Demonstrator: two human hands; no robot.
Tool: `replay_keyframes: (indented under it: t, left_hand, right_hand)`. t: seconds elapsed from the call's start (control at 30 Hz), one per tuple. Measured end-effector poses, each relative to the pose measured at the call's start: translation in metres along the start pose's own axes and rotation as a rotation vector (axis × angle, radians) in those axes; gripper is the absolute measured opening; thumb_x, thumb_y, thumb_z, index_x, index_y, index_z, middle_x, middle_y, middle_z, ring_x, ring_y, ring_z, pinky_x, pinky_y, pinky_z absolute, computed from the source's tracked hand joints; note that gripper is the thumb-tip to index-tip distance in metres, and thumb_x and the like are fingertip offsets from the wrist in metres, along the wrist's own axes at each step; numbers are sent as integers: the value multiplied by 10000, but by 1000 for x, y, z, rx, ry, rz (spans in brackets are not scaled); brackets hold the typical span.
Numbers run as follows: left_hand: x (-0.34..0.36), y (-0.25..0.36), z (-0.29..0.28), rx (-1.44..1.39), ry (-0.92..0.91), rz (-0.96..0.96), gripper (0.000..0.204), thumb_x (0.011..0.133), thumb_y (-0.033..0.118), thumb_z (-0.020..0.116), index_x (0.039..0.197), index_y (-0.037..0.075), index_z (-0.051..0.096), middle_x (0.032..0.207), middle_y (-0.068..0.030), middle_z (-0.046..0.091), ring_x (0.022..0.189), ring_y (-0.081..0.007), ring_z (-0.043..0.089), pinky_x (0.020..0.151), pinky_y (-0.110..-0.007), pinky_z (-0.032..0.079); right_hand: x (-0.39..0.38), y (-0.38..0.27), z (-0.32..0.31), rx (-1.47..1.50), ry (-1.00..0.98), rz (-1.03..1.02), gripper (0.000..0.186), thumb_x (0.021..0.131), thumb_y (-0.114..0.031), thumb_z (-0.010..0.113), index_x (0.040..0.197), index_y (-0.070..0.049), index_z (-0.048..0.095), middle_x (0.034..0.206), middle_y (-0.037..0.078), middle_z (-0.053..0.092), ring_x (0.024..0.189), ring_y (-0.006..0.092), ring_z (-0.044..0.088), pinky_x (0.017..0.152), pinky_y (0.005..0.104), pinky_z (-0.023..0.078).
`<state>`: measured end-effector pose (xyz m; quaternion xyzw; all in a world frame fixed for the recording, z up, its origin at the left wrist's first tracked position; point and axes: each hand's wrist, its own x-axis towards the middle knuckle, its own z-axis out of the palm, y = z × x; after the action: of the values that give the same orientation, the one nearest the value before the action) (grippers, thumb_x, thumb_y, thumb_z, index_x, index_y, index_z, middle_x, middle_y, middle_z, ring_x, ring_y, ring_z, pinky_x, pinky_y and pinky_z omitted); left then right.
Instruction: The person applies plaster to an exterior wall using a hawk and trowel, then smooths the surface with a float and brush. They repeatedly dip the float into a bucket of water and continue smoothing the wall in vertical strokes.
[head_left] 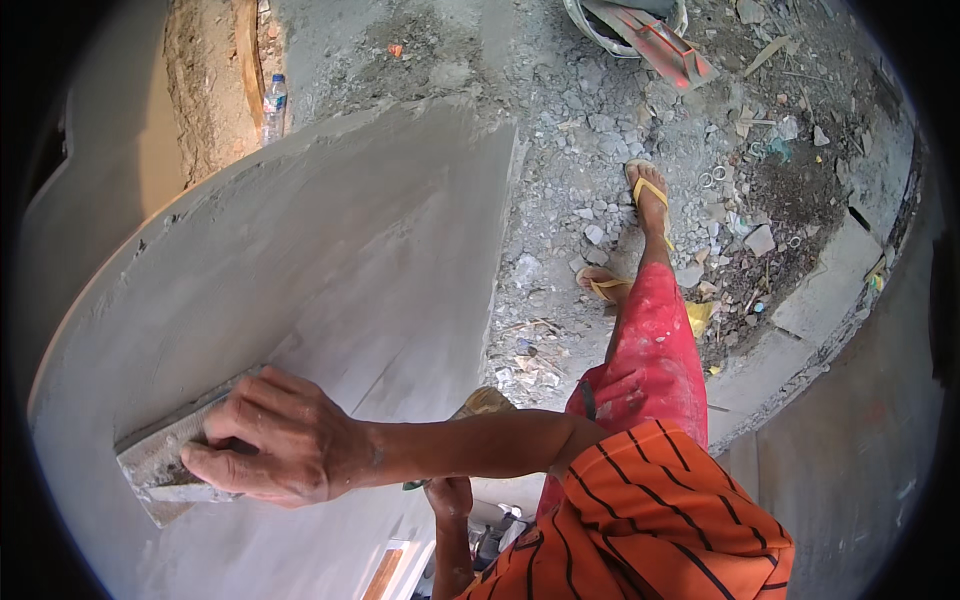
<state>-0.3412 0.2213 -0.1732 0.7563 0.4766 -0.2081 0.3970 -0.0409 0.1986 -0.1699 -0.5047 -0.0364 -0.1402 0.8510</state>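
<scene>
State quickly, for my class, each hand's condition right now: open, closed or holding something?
Left hand: partly hidden behind the right forearm; grip cannot be told.
Right hand: closed, holding a flat grey rectangular plastering float.

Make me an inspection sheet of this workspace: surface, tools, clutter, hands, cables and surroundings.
Surface: grey plaster, mostly smooth, with faint streaks and a rough edge.
Job's things: float, lying against the plaster.
Clutter: rubble over the ground; bucket at the top, a red-and-grey object across its rim.
Hands: right hand grips the float; left hand is below the right forearm, its grip unclear.
Cables: nothing seen.
Surroundings: bottle near a wooden strip; feet in yellow-strapped sandals on the rubble.
</scene>
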Motion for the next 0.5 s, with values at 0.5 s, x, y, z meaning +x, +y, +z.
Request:
replay_keyframes:
  t: [0.5]
  left_hand:
    - [-104,-39,3,-1090,83,-7,201,912,150,574,1097,86,527,1123,-93,586,1011,-236,611,841,-438,541]
  right_hand:
    - [-8,-69,15,373,210,700,279,837,-135,697,1026,-2,540,893,37,612,777,52,559,698,206,472]
